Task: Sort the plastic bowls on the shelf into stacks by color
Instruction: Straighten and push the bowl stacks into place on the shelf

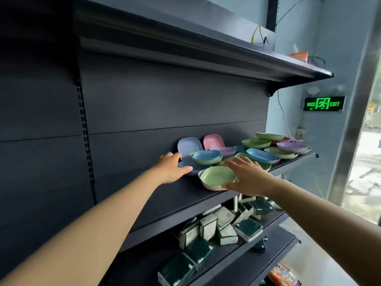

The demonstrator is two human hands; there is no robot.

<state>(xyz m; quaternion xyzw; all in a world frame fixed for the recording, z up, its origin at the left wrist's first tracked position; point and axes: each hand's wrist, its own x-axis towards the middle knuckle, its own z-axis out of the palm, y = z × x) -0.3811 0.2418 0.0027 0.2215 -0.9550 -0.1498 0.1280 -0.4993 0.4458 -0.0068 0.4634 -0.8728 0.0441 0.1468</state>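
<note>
Plastic bowls in green, blue, pink and purple lie mixed on the dark middle shelf (pixel 165 205). My left hand (pixel 171 168) grips a grey-blue bowl (pixel 190 164) lying flat, thumb over its near rim. Behind it another grey-blue bowl (pixel 189 145) and a pink bowl (pixel 213 141) lean on the back panel. My right hand (pixel 245 176) hovers with straight spread fingers over a green bowl (pixel 217 175) nested in a pale bowl at the shelf's front. A blue bowl sits inside a green bowl (pixel 207 157) just behind.
More green (pixel 256 143), blue (pixel 260 155) and purple bowls (pixel 288 145) pile up toward the shelf's right end. An upper shelf (pixel 226 58) overhangs. The shelf below holds several green sponge packs (pixel 248 229). The left part of the middle shelf is bare.
</note>
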